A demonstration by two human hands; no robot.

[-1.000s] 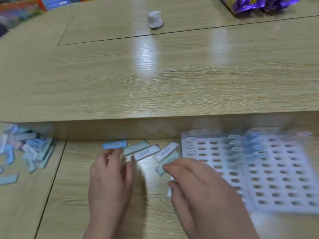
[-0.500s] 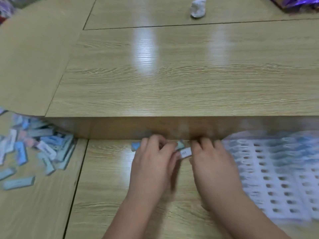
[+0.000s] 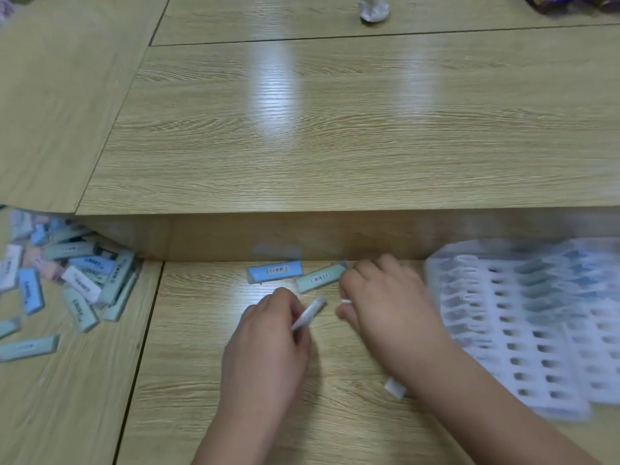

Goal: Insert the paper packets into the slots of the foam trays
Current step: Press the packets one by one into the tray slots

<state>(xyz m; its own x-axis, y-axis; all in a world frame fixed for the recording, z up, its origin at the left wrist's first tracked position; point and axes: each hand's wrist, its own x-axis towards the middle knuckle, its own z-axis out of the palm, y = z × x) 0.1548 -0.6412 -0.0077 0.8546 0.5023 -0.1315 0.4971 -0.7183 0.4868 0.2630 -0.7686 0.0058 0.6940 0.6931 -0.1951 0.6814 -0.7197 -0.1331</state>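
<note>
At the left hand (image 3: 268,340): pinches 1 white packet (image 3: 308,312), edge-up.
Right hand (image 3: 385,317): curled, seemingly round spare packets (image 3: 394,389); white ends show at thumb and wrist.
Loose pair: blue packet (image 3: 275,271) and green packet (image 3: 320,278) lie just beyond the fingers.
Tray (image 3: 583,380): right of the hands, most slots empty.
Risk: spares could slip out; forearm might nudge the tray; paper may buckle at a slot.
Desk (image 3: 335,146): glossy wood grain, stepped; pile (image 3: 67,280) at left.
Beyond: white wad (image 3: 374,8), purple bag (image 3: 570,1).
</note>
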